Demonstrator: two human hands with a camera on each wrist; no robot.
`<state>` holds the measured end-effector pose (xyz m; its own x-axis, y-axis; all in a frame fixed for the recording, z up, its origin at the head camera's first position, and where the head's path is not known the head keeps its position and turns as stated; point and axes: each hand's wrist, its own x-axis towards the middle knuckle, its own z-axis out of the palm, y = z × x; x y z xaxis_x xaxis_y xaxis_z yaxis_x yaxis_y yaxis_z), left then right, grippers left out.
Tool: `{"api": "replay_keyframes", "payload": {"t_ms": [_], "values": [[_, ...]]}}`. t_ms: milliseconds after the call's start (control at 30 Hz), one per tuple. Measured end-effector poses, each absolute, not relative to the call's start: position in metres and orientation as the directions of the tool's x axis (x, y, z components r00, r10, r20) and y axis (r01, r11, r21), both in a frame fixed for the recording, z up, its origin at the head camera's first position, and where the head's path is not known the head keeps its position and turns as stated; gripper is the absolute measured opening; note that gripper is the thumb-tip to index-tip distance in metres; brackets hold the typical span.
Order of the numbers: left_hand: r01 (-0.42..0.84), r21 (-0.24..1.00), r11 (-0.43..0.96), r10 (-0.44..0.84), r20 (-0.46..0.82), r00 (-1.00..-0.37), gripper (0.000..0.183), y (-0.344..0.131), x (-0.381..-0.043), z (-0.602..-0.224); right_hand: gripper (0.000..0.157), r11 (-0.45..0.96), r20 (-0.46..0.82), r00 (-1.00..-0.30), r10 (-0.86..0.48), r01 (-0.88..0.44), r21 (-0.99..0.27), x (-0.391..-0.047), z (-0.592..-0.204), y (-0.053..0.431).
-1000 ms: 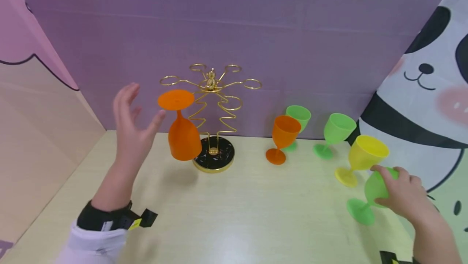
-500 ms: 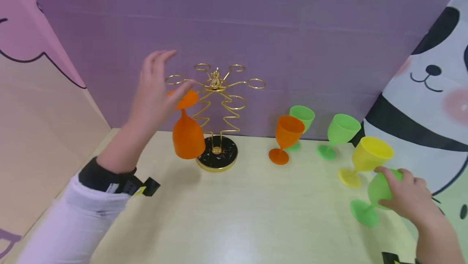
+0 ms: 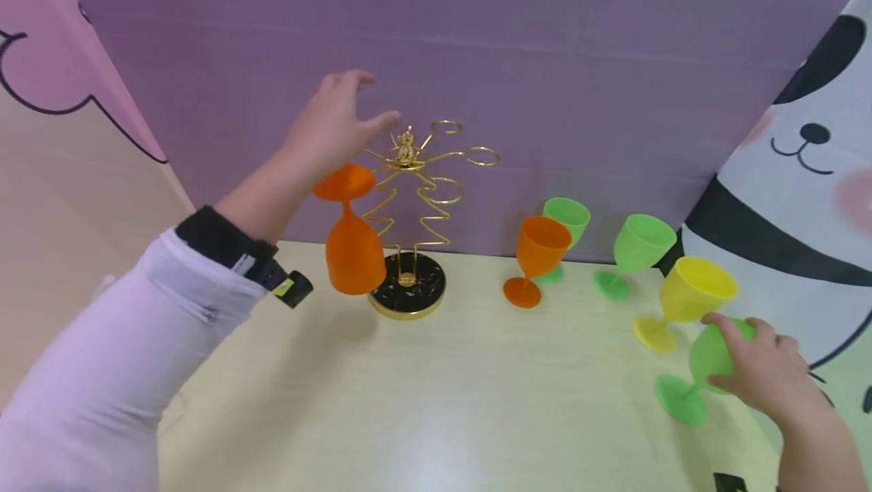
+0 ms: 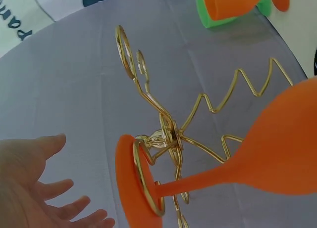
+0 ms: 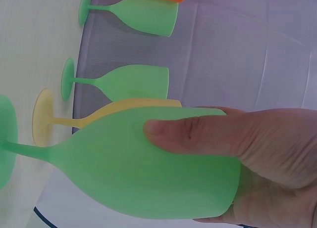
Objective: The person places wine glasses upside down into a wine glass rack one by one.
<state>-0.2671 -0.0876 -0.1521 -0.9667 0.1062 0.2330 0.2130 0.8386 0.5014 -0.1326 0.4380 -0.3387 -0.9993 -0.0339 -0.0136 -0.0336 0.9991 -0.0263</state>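
My left hand (image 3: 330, 125) hovers at the top left of a gold wire goblet rack (image 3: 407, 155), fingers and thumb spread with nothing between them. Just below hangs an orange goblet (image 3: 355, 256), upside down; in the left wrist view a gold ring (image 4: 141, 173) lies under its foot, around the stem. At the far right of the table, my right hand (image 3: 773, 371) grips a green goblet (image 3: 708, 359) by its bowl. The right wrist view has the thumb (image 5: 183, 135) along that bowl, with the other fingers mostly hidden behind it.
A yellow goblet (image 3: 696, 286) stands just behind the gripped one. Farther back are a green goblet (image 3: 640, 242), an orange goblet (image 3: 541, 244) and another green goblet (image 3: 572, 216) partly hidden behind it. The rack's black round base (image 3: 409, 295) stands near the purple backdrop (image 3: 477, 38).
My left hand has moved up and to the right, from beside the hanging orange goblet to above its foot. The right hand keeps its grip on the green goblet, nearly still.
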Motion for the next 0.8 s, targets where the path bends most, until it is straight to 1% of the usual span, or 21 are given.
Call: {"api": "replay_keyframes", "payload": {"t_ms": [267,367,633,800], "values": [[0.180,0.285,0.941,0.156,0.106,-0.982,0.075,-0.065,-0.290,-0.139,0.087,0.999,-0.025,-0.999,-0.022,-0.021,-0.045,-0.135,-0.341,0.441],[0.181,0.232,0.956,0.172,0.056,-0.983,0.075,-0.055,-0.297,-0.136,0.087,0.999,-0.035,-0.999,-0.011,-0.010,-0.039,-0.133,-0.341,0.443],[0.206,0.159,0.966,0.217,-0.055,-0.975,0.055,-0.037,-0.308,-0.134,0.086,1.000,-0.013,-1.000,-0.015,-0.015,-0.019,-0.129,-0.341,0.442],[0.228,0.135,0.964,0.240,-0.085,-0.967,0.048,-0.034,-0.309,-0.142,0.087,1.000,0.001,-1.000,-0.027,-0.027,-0.015,-0.128,-0.342,0.441]]}}
